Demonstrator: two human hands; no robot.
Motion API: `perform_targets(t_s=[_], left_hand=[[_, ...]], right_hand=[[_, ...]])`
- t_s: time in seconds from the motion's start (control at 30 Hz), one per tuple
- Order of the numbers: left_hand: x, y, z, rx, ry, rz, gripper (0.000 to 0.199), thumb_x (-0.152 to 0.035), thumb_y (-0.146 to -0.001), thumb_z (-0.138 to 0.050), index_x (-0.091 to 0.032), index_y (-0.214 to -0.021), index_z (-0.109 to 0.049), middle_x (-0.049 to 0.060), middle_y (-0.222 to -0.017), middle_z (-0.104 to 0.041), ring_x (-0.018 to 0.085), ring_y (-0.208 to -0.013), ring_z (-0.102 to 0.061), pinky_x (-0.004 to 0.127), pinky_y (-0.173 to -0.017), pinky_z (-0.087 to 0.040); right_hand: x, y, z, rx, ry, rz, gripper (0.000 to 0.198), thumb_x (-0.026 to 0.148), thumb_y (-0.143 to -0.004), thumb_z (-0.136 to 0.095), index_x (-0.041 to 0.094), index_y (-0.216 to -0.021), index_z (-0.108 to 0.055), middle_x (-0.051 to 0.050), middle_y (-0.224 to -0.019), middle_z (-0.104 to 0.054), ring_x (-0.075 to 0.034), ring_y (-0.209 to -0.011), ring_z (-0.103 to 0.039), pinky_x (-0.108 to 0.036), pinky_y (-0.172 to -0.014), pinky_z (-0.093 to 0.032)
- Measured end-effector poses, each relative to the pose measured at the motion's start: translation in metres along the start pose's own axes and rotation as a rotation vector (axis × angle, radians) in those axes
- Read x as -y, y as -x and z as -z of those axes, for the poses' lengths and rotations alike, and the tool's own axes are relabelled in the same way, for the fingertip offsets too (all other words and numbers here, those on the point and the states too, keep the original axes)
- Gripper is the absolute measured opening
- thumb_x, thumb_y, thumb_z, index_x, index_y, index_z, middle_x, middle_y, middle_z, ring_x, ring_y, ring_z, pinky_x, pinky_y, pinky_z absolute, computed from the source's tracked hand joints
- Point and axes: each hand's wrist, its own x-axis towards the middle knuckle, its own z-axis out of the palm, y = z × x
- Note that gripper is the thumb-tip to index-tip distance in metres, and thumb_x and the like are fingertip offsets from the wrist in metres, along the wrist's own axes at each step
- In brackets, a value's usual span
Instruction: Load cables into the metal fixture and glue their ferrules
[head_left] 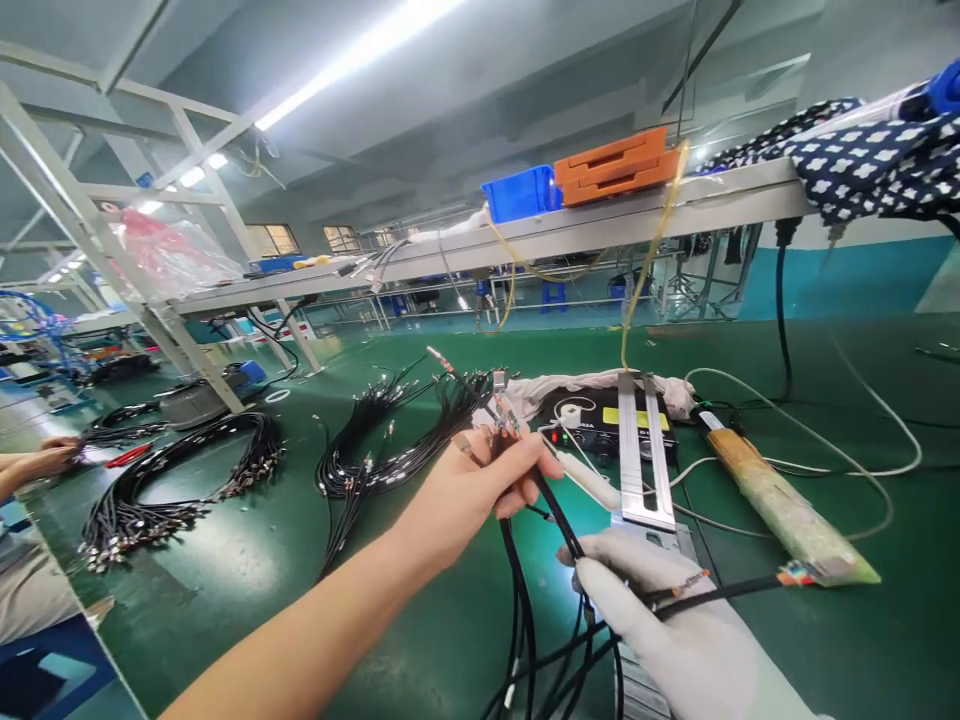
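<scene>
Fingers of the bare L hand pinch a bunch of cables b/w thumb & forefinger, just below the metal ends, which point up & away. R hand, in a white glove, has thumb & index closed on cables lower down; one more cable crosses the glove, w/ its orange end out to the right. Other R fingertips are mostly hidden, so can't tell how they sit.

So the cables run b/w both hands, over the green bench, slack hanging near the steel rails. Black box sits just behind the rails, white tool beside them, wrapped bar to the right. Cable coils lie to the left.

To do it well, I'd say: grip close to the ends but not on them, so tips show & don't bend. Even them up b4 pinching tighter. R hand should guide w/ light tension only, no sharp kinks. Crossed slack could snag, so sort it, esp. that stray cable. Glove prob. dulls feel; check by eye.
</scene>
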Motion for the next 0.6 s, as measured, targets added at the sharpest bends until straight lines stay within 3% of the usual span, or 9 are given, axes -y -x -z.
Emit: perform_targets(t_s=[0.1, 0.2, 0.27, 0.33, 0.43, 0.5, 0.6], left_hand=[[0.001, 0.002, 0.01, -0.09, 0.04, -0.069, 0.038, -0.039, -0.095, -0.047, -0.014, -0.069, -0.059, 0.002, -0.075, -0.058, 0.008, -0.063, -0.05, 0.022, -0.059, -0.037], [0.0, 0.005, 0.018, -0.084, 0.089, -0.089, 0.038, -0.037, -0.098, -0.039, -0.017, -0.067, -0.05, -0.001, -0.068, -0.054, 0.011, -0.067, -0.055, 0.029, -0.075, -0.046], [-0.004, 0.008, 0.02, -0.04, 0.095, -0.079, 0.035, -0.038, -0.098, -0.039, -0.019, -0.07, -0.048, -0.006, -0.057, -0.044, 0.009, -0.051, -0.047, 0.031, -0.07, -0.048], [-0.009, 0.01, 0.018, 0.02, 0.067, -0.074, 0.034, -0.04, -0.097, -0.043, -0.019, -0.071, -0.05, -0.008, -0.053, -0.037, 0.008, -0.045, -0.04, 0.028, -0.06, -0.045], [-0.02, 0.012, 0.009, 0.138, -0.01, -0.067, 0.03, -0.038, -0.095, -0.048, -0.017, -0.078, -0.061, -0.005, -0.055, -0.046, 0.01, -0.051, -0.048, 0.027, -0.058, -0.043], [-0.028, 0.013, 0.002, 0.184, -0.11, -0.163, 0.025, -0.031, -0.095, -0.05, -0.015, -0.09, -0.069, 0.002, -0.075, -0.058, 0.013, -0.074, -0.057, 0.028, -0.073, -0.046], [-0.04, 0.013, -0.007, 0.194, -0.373, -0.399, 0.025, -0.022, -0.095, -0.049, -0.015, -0.106, -0.07, 0.007, -0.102, -0.056, 0.017, -0.105, -0.052, 0.029, -0.097, -0.038]], right_hand=[[-0.002, -0.002, -0.002, -0.017, 0.057, -0.072, 0.021, 0.044, -0.085, -0.055, 0.031, -0.09, -0.071, 0.001, -0.093, -0.069, -0.022, -0.091, -0.061, -0.033, -0.084, -0.046], [-0.001, -0.005, 0.0, 0.049, 0.016, -0.151, 0.015, 0.037, -0.079, -0.061, 0.024, -0.08, -0.067, 0.0, -0.073, -0.063, -0.019, -0.072, -0.058, -0.03, -0.067, -0.046], [0.005, -0.008, 0.005, 0.066, -0.119, -0.161, 0.015, 0.034, -0.076, -0.065, 0.02, -0.073, -0.063, 0.001, -0.063, -0.058, -0.016, -0.061, -0.054, -0.027, -0.058, -0.044], [0.015, -0.011, 0.012, -0.005, -0.25, -0.143, 0.019, 0.036, -0.076, -0.068, 0.018, -0.072, -0.062, 0.001, -0.061, -0.056, -0.013, -0.055, -0.051, -0.025, -0.053, -0.044], [0.032, -0.02, 0.021, -0.093, -0.31, -0.083, 0.025, 0.043, -0.078, -0.068, 0.019, -0.077, -0.063, 0.002, -0.061, -0.057, -0.012, -0.05, -0.05, -0.025, -0.049, -0.045], [0.039, -0.028, 0.021, -0.04, -0.266, 0.022, 0.025, 0.043, -0.077, -0.07, 0.021, -0.088, -0.066, -0.001, -0.071, -0.063, -0.016, -0.061, -0.059, -0.028, -0.058, -0.051], [0.043, -0.039, 0.011, 0.078, -0.147, 0.222, 0.046, 0.043, -0.073, -0.075, 0.026, -0.114, -0.063, -0.004, -0.104, -0.068, -0.025, -0.104, -0.062, -0.037, -0.093, -0.051]])
